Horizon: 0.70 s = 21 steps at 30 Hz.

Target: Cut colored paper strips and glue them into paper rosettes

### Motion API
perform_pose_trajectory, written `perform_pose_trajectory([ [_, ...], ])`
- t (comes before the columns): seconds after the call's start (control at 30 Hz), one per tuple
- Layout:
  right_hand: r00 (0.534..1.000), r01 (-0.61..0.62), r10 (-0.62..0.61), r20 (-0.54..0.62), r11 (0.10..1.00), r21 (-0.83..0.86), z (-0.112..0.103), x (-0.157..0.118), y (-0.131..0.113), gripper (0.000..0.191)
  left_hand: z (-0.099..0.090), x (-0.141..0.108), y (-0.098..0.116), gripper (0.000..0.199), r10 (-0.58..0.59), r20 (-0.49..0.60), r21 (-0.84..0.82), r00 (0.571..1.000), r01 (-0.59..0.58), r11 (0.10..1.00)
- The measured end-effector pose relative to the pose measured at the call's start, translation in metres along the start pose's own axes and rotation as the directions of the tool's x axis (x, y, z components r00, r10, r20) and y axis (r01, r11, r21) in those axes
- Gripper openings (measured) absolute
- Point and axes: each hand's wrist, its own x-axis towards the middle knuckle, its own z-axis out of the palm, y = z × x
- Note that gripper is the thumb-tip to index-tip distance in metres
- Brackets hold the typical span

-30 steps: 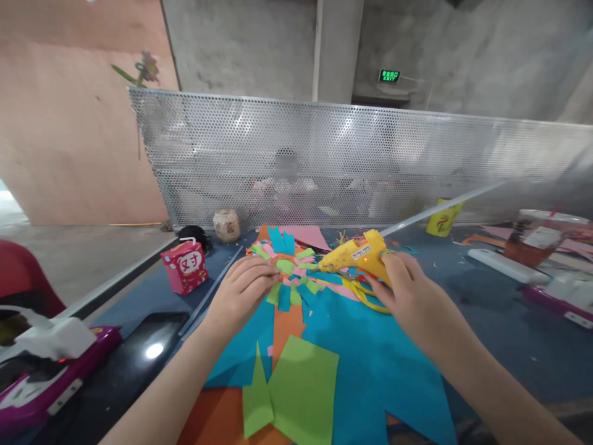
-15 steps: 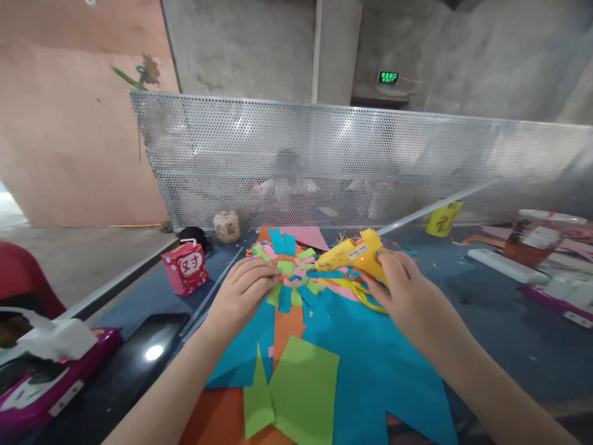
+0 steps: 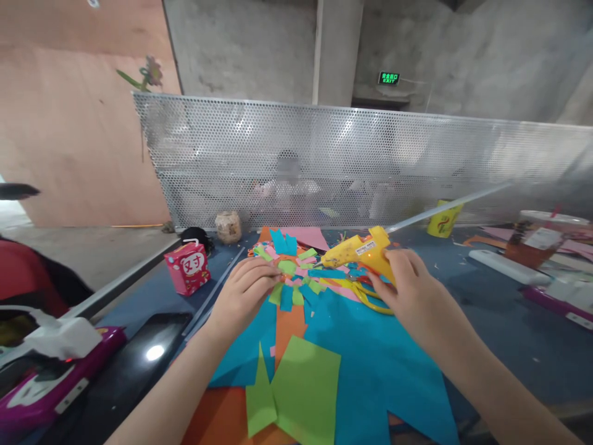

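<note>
My right hand is closed round the handle of a yellow glue gun, whose nozzle points left over the paper pieces; a clear glue stick juts out of its back. My left hand has its fingers pressed together at the left edge of a round paper piece with green, pink and blue strips around it. What those fingertips pinch is too small to name. Yellow-handled scissors lie beneath the glue gun. Blue paper, green paper and orange paper lie nearer.
Left stand a pink drink box, a black phone and a power strip. A jar stands by the perforated screen, a person behind it. Right are a yellow cup and a drink cup.
My right hand and the glue gun have moved slightly right, so the nozzle is a little farther from the round piece. My left hand stays at its edge. At the far left, a dark shape has appeared.
</note>
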Motion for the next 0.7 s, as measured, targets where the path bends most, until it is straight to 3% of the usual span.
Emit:
perform_pose_trajectory([
  [0.17,0.998,-0.06,0.06,0.014,0.998,0.015,0.003,-0.002,0.002,0.021,0.0,-0.001,0.0,0.016,-0.023,-0.005,-0.05,1.0,0.023,0.998],
  [0.37,0.961,-0.246,0.239,0.135,0.969,0.031,0.017,-0.013,0.018,0.021,0.001,-0.006,-0.002,0.017,-0.23,-0.131,-0.173,0.964,0.206,0.963],
  [0.5,0.889,-0.42,0.403,0.217,0.906,0.04,0.045,-0.026,0.058,0.027,0.0,-0.006,-0.002,0.016,-0.413,-0.155,-0.264,0.898,0.365,0.893],
  [0.63,0.736,-0.623,0.615,0.283,0.779,-0.073,0.087,-0.054,0.114,0.033,-0.001,-0.005,-0.001,0.013,-0.546,-0.127,-0.316,0.828,0.488,0.814],
  [0.7,0.736,-0.626,0.611,0.291,0.778,-0.051,0.103,-0.07,0.135,0.03,0.0,-0.004,0.0,0.011,-0.607,-0.118,-0.344,0.786,0.541,0.767],
])
